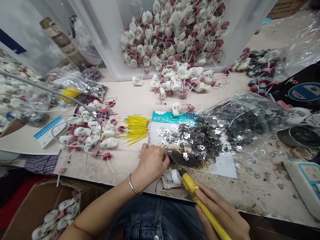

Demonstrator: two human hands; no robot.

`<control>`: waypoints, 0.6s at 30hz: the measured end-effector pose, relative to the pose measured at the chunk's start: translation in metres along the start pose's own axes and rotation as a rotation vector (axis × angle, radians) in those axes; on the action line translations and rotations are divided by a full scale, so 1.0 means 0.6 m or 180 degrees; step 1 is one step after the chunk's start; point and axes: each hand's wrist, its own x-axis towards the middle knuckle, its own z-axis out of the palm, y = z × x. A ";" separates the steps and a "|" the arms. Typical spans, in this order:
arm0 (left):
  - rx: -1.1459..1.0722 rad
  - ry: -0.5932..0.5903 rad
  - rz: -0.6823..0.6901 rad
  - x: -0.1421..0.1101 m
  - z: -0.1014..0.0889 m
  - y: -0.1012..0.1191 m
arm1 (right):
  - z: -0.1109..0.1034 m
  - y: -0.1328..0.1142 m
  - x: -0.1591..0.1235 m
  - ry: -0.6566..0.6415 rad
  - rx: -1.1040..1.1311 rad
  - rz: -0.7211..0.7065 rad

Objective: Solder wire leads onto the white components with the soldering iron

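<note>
My right hand (pixel 220 210) is wrapped round the yellow handle of a soldering iron (pixel 191 185), its thin tip pointing up and left toward my other hand. My left hand (pixel 153 163) is closed in a pinch beside that tip; whatever lies between its fingertips is too small to make out. Just below the tip sits a white plastic part with a round wheel (pixel 172 178), at the table's front edge. Dark, burnt-looking residue (pixel 185 158) covers the sheet by the tip. Small metal plates (pixel 205 133) are heaped behind it. A bundle of yellow wires (pixel 136 129) lies left of the sheet.
A large translucent bin (pixel 107 50) of white and pink assemblies stands at the back. More assemblies (pixel 92 128) lie left, inside a looped grey cable (pixel 75 100). To the right are a plastic bag (pixel 250 113) of metal plates, a round tin (pixel 297 136) and a white-and-blue device (pixel 303 186).
</note>
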 end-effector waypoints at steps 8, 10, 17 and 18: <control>-0.0051 -0.0165 -0.0034 0.006 -0.007 0.002 | 0.033 -0.017 0.006 0.0775 0.0366 0.0519; -0.0046 -0.0189 -0.0045 0.005 -0.011 0.003 | 0.063 -0.018 0.006 0.0770 0.0447 0.0450; 0.0250 -0.0409 -0.0292 -0.017 -0.030 -0.024 | 0.116 -0.008 0.029 0.0341 0.0599 0.0198; 0.0277 -0.0439 -0.0310 -0.020 -0.030 -0.030 | 0.113 -0.002 0.036 0.0457 0.0458 0.0130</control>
